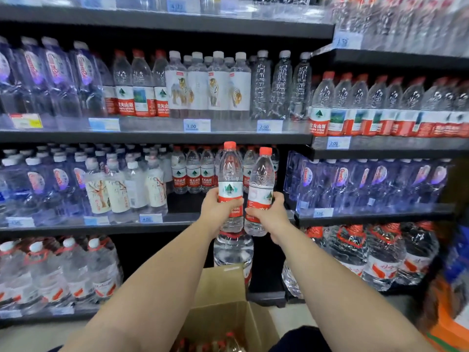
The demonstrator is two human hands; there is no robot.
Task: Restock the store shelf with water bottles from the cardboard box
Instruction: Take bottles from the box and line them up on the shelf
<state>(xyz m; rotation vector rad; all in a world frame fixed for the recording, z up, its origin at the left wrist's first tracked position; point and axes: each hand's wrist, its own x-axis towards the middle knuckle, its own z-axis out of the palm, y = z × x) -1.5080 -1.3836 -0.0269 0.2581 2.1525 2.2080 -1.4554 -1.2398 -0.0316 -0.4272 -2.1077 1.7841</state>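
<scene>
My left hand (216, 209) grips a red-capped water bottle (230, 174) upright by its red and white label. My right hand (269, 212) holds a second red-capped water bottle (262, 179), tilted slightly to the right. Both bottles are raised in front of the middle shelf (182, 219), just before a row of matching red-label bottles (194, 174) standing at its back. The open cardboard box (223, 313) sits low between my arms, with several red caps visible inside at the bottom edge.
Black store shelves are packed with water: purple-label bottles (61, 77) at left, white tiger-label bottles (208, 85) above, large red-label jugs (370, 252) on the bottom row. An orange object (446, 323) lies at lower right.
</scene>
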